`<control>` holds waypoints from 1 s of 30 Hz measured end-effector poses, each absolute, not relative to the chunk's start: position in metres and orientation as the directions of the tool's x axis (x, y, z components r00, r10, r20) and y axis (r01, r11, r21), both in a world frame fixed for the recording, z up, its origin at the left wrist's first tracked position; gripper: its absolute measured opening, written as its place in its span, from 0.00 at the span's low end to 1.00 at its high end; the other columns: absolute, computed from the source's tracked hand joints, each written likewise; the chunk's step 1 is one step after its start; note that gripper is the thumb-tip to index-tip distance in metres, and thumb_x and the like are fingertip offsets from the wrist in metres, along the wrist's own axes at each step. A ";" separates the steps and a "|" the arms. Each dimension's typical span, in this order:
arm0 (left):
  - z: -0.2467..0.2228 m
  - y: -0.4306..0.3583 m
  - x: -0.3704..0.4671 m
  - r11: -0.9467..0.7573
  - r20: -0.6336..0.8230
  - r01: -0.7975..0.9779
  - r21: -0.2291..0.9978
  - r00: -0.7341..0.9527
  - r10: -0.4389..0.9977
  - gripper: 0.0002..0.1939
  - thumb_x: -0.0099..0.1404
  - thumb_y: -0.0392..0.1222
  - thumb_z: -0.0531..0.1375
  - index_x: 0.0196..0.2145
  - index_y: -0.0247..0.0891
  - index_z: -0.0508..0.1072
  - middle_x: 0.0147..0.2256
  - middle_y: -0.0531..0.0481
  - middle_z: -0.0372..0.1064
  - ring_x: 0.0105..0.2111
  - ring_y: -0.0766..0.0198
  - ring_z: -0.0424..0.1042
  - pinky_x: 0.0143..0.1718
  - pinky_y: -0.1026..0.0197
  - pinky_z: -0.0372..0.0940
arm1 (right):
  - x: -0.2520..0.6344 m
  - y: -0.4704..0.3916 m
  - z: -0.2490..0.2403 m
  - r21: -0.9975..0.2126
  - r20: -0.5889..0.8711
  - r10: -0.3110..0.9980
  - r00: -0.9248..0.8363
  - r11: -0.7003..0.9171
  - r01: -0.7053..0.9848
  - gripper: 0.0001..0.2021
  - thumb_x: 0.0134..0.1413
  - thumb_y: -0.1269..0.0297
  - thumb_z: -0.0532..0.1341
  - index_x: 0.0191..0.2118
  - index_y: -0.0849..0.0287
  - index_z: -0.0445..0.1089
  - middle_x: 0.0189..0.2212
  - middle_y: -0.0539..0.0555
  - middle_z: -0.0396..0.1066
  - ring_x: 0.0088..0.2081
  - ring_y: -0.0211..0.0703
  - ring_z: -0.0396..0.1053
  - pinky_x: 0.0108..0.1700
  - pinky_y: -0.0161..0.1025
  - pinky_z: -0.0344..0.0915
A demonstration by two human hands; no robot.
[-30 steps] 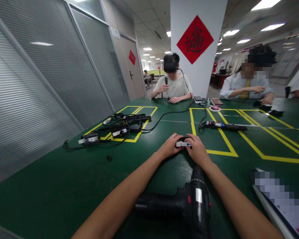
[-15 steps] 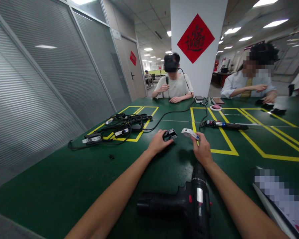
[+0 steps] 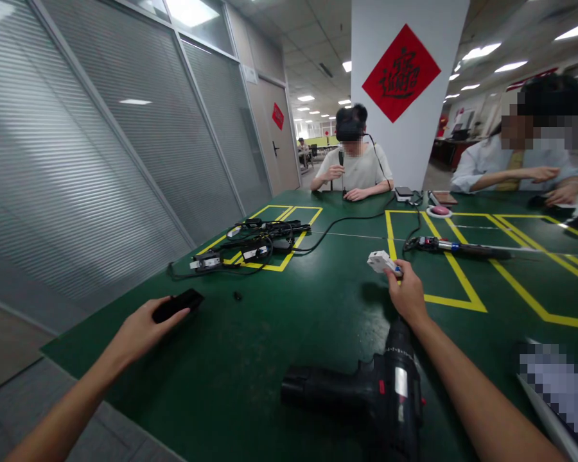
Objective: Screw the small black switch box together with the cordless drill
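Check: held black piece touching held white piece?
Apart. Head view: green tabletop shows between black piece in left hand and white piece in right hand.

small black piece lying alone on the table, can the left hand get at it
Probably yes: nothing shows between the small black piece and the black part in the left hand, though that held part may hinder grasping.

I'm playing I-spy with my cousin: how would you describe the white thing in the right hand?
On the green table, find the black cordless drill at the front. Just beyond its chuck, the right hand holds a small white block. Unlike the dark piece in the left hand, it's white with a touch of blue.
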State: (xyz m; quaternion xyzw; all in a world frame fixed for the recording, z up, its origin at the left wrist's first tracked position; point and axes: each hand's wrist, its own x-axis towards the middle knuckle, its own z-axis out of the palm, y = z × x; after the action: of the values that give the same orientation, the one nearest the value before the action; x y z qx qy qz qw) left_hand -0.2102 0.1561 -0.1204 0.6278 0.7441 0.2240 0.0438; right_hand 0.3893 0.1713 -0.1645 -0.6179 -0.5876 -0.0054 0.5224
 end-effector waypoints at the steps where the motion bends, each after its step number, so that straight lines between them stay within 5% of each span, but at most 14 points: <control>1: -0.127 0.153 -0.222 0.122 0.186 0.913 0.390 -0.208 0.960 0.34 0.53 0.66 0.59 0.50 0.40 0.70 0.48 0.42 0.72 0.48 0.39 0.71 0.50 0.43 0.67 | 0.389 0.171 -0.164 -0.649 0.612 0.724 0.318 0.230 0.725 0.15 0.59 0.56 0.55 0.47 0.60 0.66 0.38 0.60 0.73 0.36 0.50 0.71 0.41 0.44 0.65; 7: -0.131 0.152 -0.228 0.066 0.125 0.921 0.383 -0.123 0.985 0.34 0.59 0.65 0.53 0.56 0.42 0.65 0.53 0.42 0.67 0.55 0.40 0.65 0.57 0.45 0.59 | 0.394 0.171 -0.160 -0.735 0.562 0.714 0.417 0.200 0.648 0.16 0.58 0.54 0.56 0.46 0.60 0.67 0.35 0.57 0.73 0.33 0.48 0.70 0.38 0.42 0.65; 13: -0.083 0.151 -0.159 -0.054 0.409 0.938 0.343 -0.097 0.908 0.35 0.66 0.62 0.45 0.61 0.35 0.58 0.60 0.34 0.57 0.61 0.38 0.56 0.60 0.42 0.53 | 0.387 0.172 -0.129 -0.711 0.648 0.615 0.448 0.279 0.646 0.15 0.58 0.57 0.57 0.47 0.60 0.67 0.39 0.58 0.72 0.37 0.48 0.69 0.42 0.44 0.65; 16: -0.057 0.145 -0.093 -0.213 0.506 0.916 0.341 0.012 0.862 0.30 0.68 0.57 0.46 0.60 0.37 0.59 0.59 0.39 0.57 0.59 0.43 0.59 0.61 0.45 0.53 | 0.358 0.161 -0.106 -0.652 0.688 0.660 0.302 0.378 0.658 0.13 0.58 0.61 0.57 0.46 0.60 0.68 0.41 0.58 0.71 0.40 0.48 0.69 0.43 0.43 0.65; 19: -0.041 0.137 -0.019 -0.405 0.514 0.859 0.313 0.205 0.833 0.27 0.66 0.56 0.51 0.58 0.42 0.61 0.60 0.45 0.59 0.60 0.48 0.59 0.62 0.48 0.54 | 0.318 0.144 -0.091 -0.588 0.630 0.776 -0.023 0.496 0.639 0.08 0.58 0.64 0.59 0.43 0.57 0.70 0.40 0.55 0.70 0.39 0.45 0.69 0.43 0.40 0.65; 23: -0.052 0.135 0.060 -0.605 0.227 0.755 0.253 0.562 0.796 0.33 0.54 0.57 0.64 0.57 0.50 0.64 0.56 0.45 0.65 0.53 0.46 0.68 0.53 0.49 0.62 | 0.276 0.127 -0.093 -0.575 0.463 0.801 -0.380 0.597 0.559 0.07 0.57 0.68 0.60 0.42 0.55 0.70 0.40 0.52 0.70 0.40 0.41 0.69 0.44 0.38 0.64; 26: -0.077 0.144 0.086 -0.598 0.020 0.749 0.284 0.619 0.785 0.16 0.59 0.45 0.60 0.46 0.48 0.72 0.40 0.44 0.76 0.40 0.49 0.75 0.41 0.55 0.65 | 0.270 0.126 -0.106 -0.610 0.362 0.837 -0.410 0.545 0.575 0.09 0.56 0.70 0.59 0.44 0.58 0.69 0.40 0.54 0.70 0.42 0.43 0.69 0.46 0.39 0.63; 30: -0.089 0.162 0.067 -0.543 0.010 0.791 0.282 0.564 0.826 0.10 0.60 0.46 0.57 0.39 0.44 0.73 0.35 0.43 0.76 0.36 0.50 0.75 0.35 0.57 0.63 | 0.280 0.127 -0.122 -0.678 0.200 0.929 -0.313 0.362 0.640 0.35 0.53 0.61 0.63 0.64 0.64 0.52 0.54 0.65 0.63 0.47 0.48 0.69 0.48 0.43 0.65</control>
State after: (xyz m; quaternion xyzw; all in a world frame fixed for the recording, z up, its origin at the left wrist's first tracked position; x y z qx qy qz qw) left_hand 0.0668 0.1620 -0.0889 0.8755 0.4616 0.0708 0.1237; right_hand 0.2795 0.1270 -0.1217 -0.5082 -0.7717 0.2468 0.2919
